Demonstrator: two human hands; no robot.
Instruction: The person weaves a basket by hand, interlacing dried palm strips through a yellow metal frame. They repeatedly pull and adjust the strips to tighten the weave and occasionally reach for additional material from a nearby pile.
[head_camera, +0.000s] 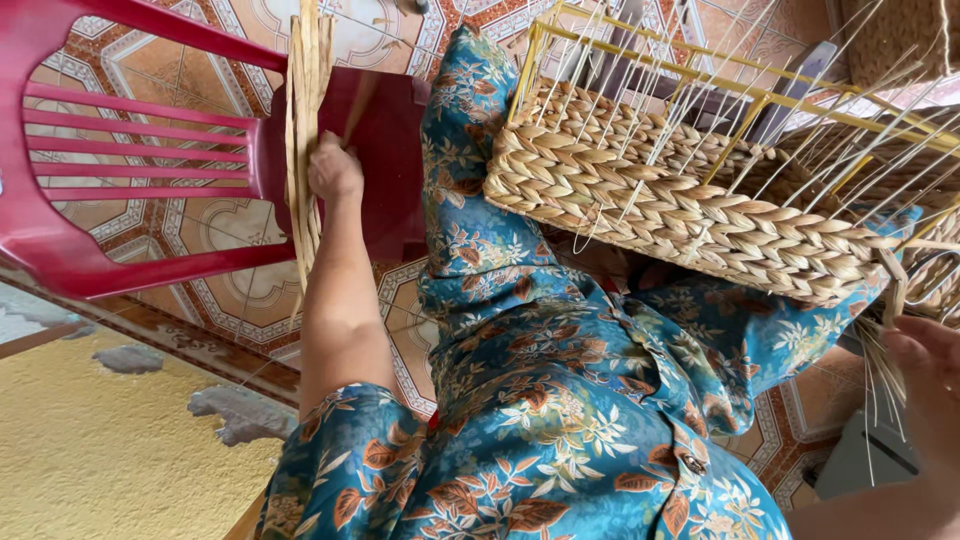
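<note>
left hand (335, 170) is gripping dry straw strands (305, 110) on the red chair (120, 150)
half-woven basket (670, 190) is resting on the lap at 2 o'clock, within reach; right hand (925, 355) is pinching loose strands at its edge.

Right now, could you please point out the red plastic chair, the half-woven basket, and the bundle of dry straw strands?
red plastic chair (140, 150), head view, on the slatted backrest.
half-woven basket (640, 205), head view, on the braided side wall.
bundle of dry straw strands (305, 90), head view, on the strands above the left hand.

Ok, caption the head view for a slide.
Left hand grips dried straw strips on a red plastic chair; right hand holds strands beside a half-woven basket.
</note>
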